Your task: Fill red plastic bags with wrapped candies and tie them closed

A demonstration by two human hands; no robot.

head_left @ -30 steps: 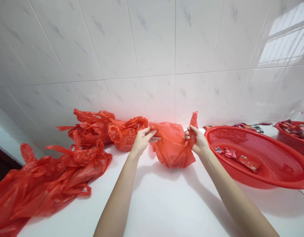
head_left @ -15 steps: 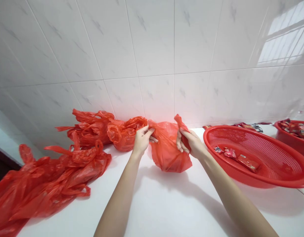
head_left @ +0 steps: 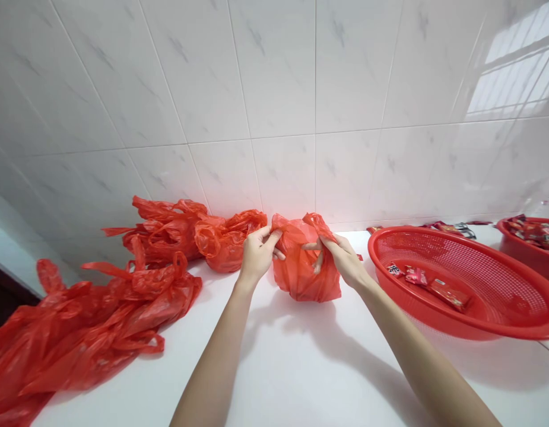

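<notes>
Both your hands are on the small, bulging red plastic bag [head_left: 306, 273] that sits on the white worktop [head_left: 301, 367] near its back edge, just in front of the tiled wall [head_left: 274, 89]. Your left hand [head_left: 256, 255] pinches the bag's top left corner, fingers [head_left: 269, 238] closed on a fold of film. Your right hand [head_left: 343, 258] grips the top right handle, fingers curled into the gathered plastic and thumb pressing it inward.

The bag lies straight between your two hands, and neither is nearer than the other. The two handles are drawn in toward each other over the mouth, so the line that counts runs left to right across the top of the bag, with the loose ends almost meeting above the middle.

To the left, along the back edge, two filled and knotted red bags [head_left: 198, 234] lie touching each other, and a heap of flat, empty red bags [head_left: 87, 320] spreads toward the worktop's left edge. To the right a wide red plastic mesh basket [head_left: 501, 323] holds a few small wrapped packets [head_left: 428, 283]. A second red tub [head_left: 530, 252] is cut off at the right edge.

What is inside the bag you hold cannot be seen through the film, and your right palm hides how the handle is wound.
</notes>
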